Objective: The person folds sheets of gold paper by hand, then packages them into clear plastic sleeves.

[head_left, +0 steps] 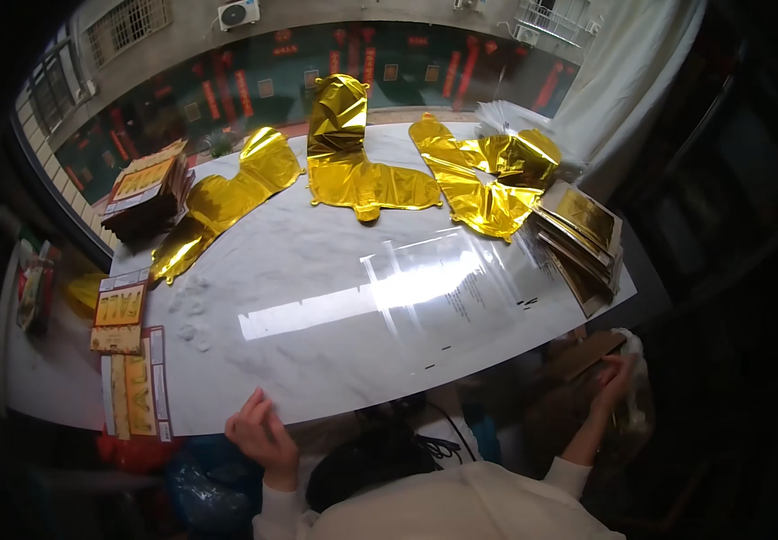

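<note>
My left hand [263, 436] is at the front edge of the white table, its fingers loosely bent and apart with nothing in them. Low on the right, my right hand [618, 382] is beside a clear plastic bag [638, 396] and a flat brown card [587, 355]. Its fingers are curled; what they hold is too dim to make out. Three flat gold foil balloons lie across the back of the table: a bent one [240, 193] on the left, an L-shaped one [353, 171] in the middle and a curved one [492, 202] on the right.
Printed packets are stacked at the back left [146, 189], with more packets [119, 310] at the left edge. Flat gold-and-brown packets [582, 243] pile up at the right. A clear printed sheet [434, 279] lies on the table [317, 378]. Black cables [438, 445] hang below.
</note>
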### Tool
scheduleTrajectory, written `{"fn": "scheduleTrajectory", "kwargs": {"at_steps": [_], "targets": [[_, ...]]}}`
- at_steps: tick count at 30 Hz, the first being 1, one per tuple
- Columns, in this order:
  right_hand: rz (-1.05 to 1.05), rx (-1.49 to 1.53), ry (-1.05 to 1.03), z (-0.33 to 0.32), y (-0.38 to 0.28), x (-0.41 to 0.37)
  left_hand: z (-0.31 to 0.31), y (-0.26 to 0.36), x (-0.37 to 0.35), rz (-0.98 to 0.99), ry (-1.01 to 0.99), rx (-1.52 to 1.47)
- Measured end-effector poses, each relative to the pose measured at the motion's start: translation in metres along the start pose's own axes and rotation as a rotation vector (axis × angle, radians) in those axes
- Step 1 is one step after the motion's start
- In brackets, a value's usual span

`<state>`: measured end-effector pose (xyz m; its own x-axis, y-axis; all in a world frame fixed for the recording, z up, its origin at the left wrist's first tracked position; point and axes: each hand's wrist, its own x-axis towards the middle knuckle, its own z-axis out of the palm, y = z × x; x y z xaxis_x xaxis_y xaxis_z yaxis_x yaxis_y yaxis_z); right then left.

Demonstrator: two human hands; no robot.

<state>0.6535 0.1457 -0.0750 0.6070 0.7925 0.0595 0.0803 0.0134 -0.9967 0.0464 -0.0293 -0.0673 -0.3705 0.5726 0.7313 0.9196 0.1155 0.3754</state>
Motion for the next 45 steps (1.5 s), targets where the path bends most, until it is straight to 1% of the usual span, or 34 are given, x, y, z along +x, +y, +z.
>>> {"fn": "scheduleTrajectory", "kwargs": {"at_steps": [1,3,4,5,6,7,9,10,11,12,13,14,15,16,18,20,21,23,24,25,26,27,29,31,33,35,36,37,39,40,42,43,45], "targets": [[0.005,-0.002,0.003,0.021,-0.034,-0.015,-0.001,0.003,0.0,0.003,-0.005,0.0],[-0.578,-0.257,-0.122,0.08,-0.094,-0.036,-0.001,0.015,0.008,-0.147,0.031,-0.139],[-0.759,-0.187,-0.251,0.121,-0.113,-0.038,-0.001,0.022,0.015,-0.145,0.034,-0.143],[-0.937,-0.115,-0.385,0.157,-0.13,-0.039,-0.004,0.03,0.026,-0.161,0.017,-0.252],[-0.763,-0.355,-0.481,0.176,-0.146,-0.042,-0.008,0.038,0.036,-0.178,-0.002,-0.36],[-0.888,-0.384,-0.627,0.212,-0.163,-0.04,-0.01,0.046,0.048,-0.182,0.0,-0.358],[-1.012,-0.56,-0.704,0.277,-0.165,-0.027,-0.009,0.061,0.079,-0.043,-0.287,-0.296],[-1.093,-0.6,-0.75,0.306,-0.15,-0.008,-0.005,0.07,0.093,-0.046,-0.28,-0.29],[-1.195,-0.697,-0.661,0.331,-0.131,0.005,0.0,0.08,0.107,0.002,-0.405,-0.321],[-1.089,-0.843,-0.715,0.345,-0.136,0.004,0.007,0.089,0.12,0.053,-0.529,-0.351],[-0.978,-0.983,-0.762,0.356,-0.142,0.003,0.015,0.096,0.132,0.054,-0.518,-0.343],[-0.987,-0.973,-0.763,0.362,-0.141,0.006,0.026,0.102,0.142,0.111,-0.604,-0.374],[-0.963,-1.048,-0.761,0.367,-0.133,0.009,0.039,0.108,0.151,0.168,-0.691,-0.406],[-0.936,-1.126,-0.758,0.37,-0.129,0.012,0.056,0.112,0.16,0.168,-0.684,-0.401],[-0.952,-1.082,-0.735,0.372,-0.123,0.018,0.103,0.12,0.174,0.303,-0.814,-0.316],[-0.989,-0.964,-0.684,0.371,-0.113,0.028,0.157,0.137,0.187,0.427,-0.727,-0.335],[-0.988,-0.97,-0.678,0.37,-0.111,0.032,0.183,0.149,0.192,0.458,-0.697,-0.323],[-0.864,-0.7,-0.718,0.37,-0.112,0.043,0.228,0.17,0.196,0.495,-0.657,-0.323],[-0.73,-0.592,-0.759,0.369,-0.113,0.051,0.249,0.179,0.193,0.499,-0.611,-0.318],[-0.734,-0.602,-0.753,0.368,-0.113,0.056,0.261,0.186,0.194,0.502,-0.564,-0.313],[-0.6,-0.521,-0.78,0.367,-0.113,0.061,0.27,0.191,0.192,0.503,-0.56,-0.326],[-0.466,-0.44,-0.804,0.366,-0.113,0.064,0.275,0.197,0.189,0.495,-0.558,-0.311],[-0.462,-0.422,-0.768,0.368,-0.111,0.068,0.283,0.203,0.183,0.483,-0.556,-0.31],[-0.423,-0.419,-0.767,0.371,-0.109,0.069,0.283,0.202,0.177,0.466,-0.651,-0.264],[-0.43,-0.44,-0.768,0.374,-0.108,0.072,0.285,0.202,0.177,0.455,-0.638,-0.281],[-0.135,-0.383,-0.743,0.374,-0.108,0.078,0.285,0.201,0.175,0.454,-0.629,-0.293],[-0.195,-0.372,-0.753,0.373,-0.11,0.075,0.285,0.201,0.175,0.449,-0.628,-0.294],[-0.197,-0.376,-0.751,0.374,-0.113,0.072,0.284,0.201,0.177,0.444,-0.624,-0.295],[-0.031,-0.136,-0.716,0.375,-0.117,0.063,0.284,0.202,0.176,0.438,-0.622,-0.308],[-0.042,-0.141,-0.719,0.377,-0.114,0.066,0.284,0.201,0.176,0.429,-0.617,-0.31],[-0.115,-0.005,-0.756,0.383,-0.106,0.076,0.286,0.2,0.174,0.435,-0.584,-0.306],[-0.123,-0.006,-0.76,0.383,-0.112,0.082,0.287,0.199,0.173,0.447,-0.566,-0.3],[-0.12,-0.003,-0.888,0.389,-0.131,0.102,0.289,0.199,0.172,0.446,-0.559,-0.306]]}}
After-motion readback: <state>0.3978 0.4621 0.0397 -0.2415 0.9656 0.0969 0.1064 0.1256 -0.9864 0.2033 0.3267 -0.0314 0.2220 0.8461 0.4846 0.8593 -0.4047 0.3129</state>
